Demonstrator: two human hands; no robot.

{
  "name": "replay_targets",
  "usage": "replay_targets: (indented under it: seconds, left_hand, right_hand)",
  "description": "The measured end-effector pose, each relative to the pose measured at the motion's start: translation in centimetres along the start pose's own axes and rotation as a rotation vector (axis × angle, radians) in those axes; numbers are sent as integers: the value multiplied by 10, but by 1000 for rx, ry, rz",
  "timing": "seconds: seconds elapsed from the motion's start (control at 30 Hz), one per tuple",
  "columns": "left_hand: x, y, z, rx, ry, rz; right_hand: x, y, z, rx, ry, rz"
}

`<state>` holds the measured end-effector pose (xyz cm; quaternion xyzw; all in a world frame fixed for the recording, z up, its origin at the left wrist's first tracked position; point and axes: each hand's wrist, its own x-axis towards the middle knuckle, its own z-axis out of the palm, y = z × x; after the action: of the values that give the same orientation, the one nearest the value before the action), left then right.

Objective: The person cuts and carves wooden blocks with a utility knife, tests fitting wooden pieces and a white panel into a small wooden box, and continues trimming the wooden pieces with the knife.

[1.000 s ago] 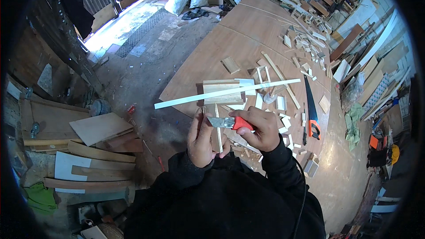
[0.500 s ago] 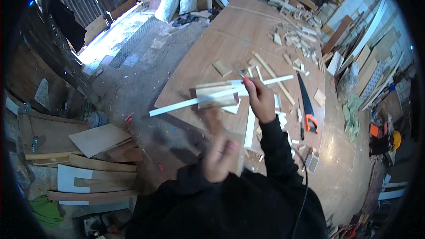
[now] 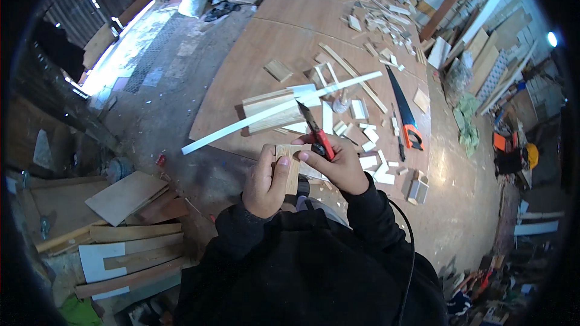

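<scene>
My left hand (image 3: 264, 184) grips a short pale wooden piece (image 3: 292, 176) close to my body, its thumb lying along the face. My right hand (image 3: 341, 166) is closed around a red-handled knife (image 3: 323, 143), whose dark blade points up and away to the left. The thumb and fingertips of that hand also touch the top right edge of the wooden piece. Beyond both hands, a long white strip (image 3: 241, 124) lies slantwise over a pale wooden board (image 3: 266, 104) on the brown worktable (image 3: 235, 72).
An orange-handled handsaw (image 3: 403, 105) lies on the table's right side. White and wooden offcuts (image 3: 377, 136) are scattered nearby, with more toward the far end. Curved boards (image 3: 142, 229) are stacked at lower left. A black cable (image 3: 411, 223) hangs along my right arm.
My left hand, blurred before, is now steady with the wooden piece. My right hand has drawn the knife back toward my body, and the two hands have met. The view has shifted slightly.
</scene>
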<state>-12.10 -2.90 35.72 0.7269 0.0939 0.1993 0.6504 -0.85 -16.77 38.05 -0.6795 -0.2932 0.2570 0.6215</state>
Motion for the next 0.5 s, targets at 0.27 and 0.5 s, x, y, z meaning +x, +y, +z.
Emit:
replay_targets:
  seconds: [0.27, 0.5]
  left_hand:
    - [12, -35, 40, -574, -358, -504]
    - [7, -21, 131, -714, -744, -724]
  right_hand:
    - [-43, 28, -60, 326, 285, 208]
    - [-129, 39, -150, 248, 329, -13]
